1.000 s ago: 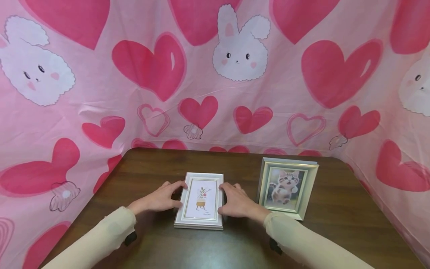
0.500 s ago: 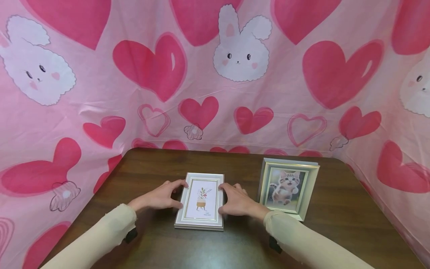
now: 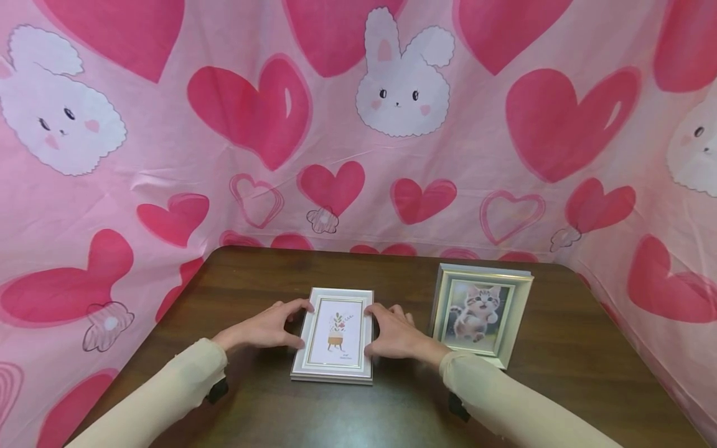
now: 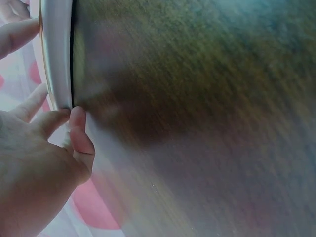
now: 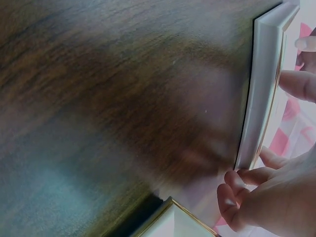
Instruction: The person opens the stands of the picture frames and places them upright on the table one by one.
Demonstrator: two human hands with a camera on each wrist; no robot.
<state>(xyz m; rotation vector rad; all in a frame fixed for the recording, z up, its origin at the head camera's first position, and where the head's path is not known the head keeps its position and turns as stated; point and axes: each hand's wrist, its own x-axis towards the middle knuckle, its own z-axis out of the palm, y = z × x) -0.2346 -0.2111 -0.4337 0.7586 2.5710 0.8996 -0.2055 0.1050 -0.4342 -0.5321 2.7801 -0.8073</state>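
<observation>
A white picture frame (image 3: 337, 336) with a gold inner line and a potted-plant print lies face up on the table. My left hand (image 3: 271, 326) holds its left edge, thumb near the lower part and fingers farther up. On the opposite edge, my right hand (image 3: 396, 336) holds it the same way. In the left wrist view the fingertips meet the end of the frame's pale side (image 4: 58, 54), close over the wood. The right wrist view has the thumb on the upper rim and other fingers bent at the far corner.
A gold-trimmed frame with a kitten picture (image 3: 476, 311) stands upright to the right, partly behind my right forearm. The brown wooden table (image 3: 257, 404) has a pink cloth (image 3: 336, 143) with hearts and rabbits hanging around its back and sides.
</observation>
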